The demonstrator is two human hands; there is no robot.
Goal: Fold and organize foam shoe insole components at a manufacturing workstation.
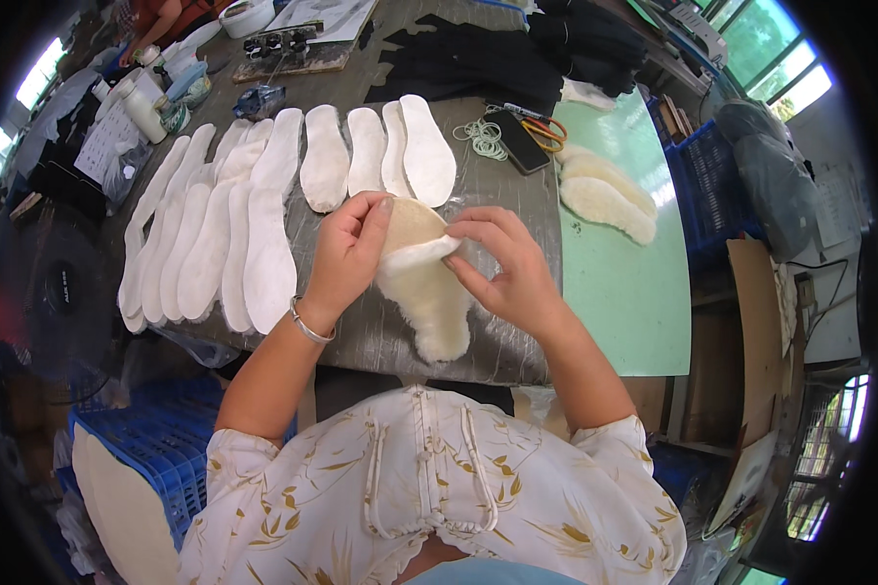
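Observation:
Between my two hands is a fluffy cream fleece insole (pixel 427 310), its upper end folded over so that a tan underside shows. My left hand (pixel 353 242) is closed on the left edge of the folded end, thumb on top. At the right end of the fold, my right hand (pixel 502 261) pinches the white edge between thumb and fingers. The lower, narrower end hangs toward me near the table's front edge. Just beyond my hands lie several flat white insoles (pixel 427 151) in a row. More white insoles (pixel 268 258) overlap in rows on the left.
A phone (pixel 517 141), orange-handled scissors (pixel 544 132) and pale rubber bands (pixel 482 138) lie beyond my right hand. Fleece insoles (pixel 610 200) rest on a green board (pixel 624 312) at right. Black cloth (pixel 458 60) covers the far table. A blue crate (pixel 171 444) stands at lower left.

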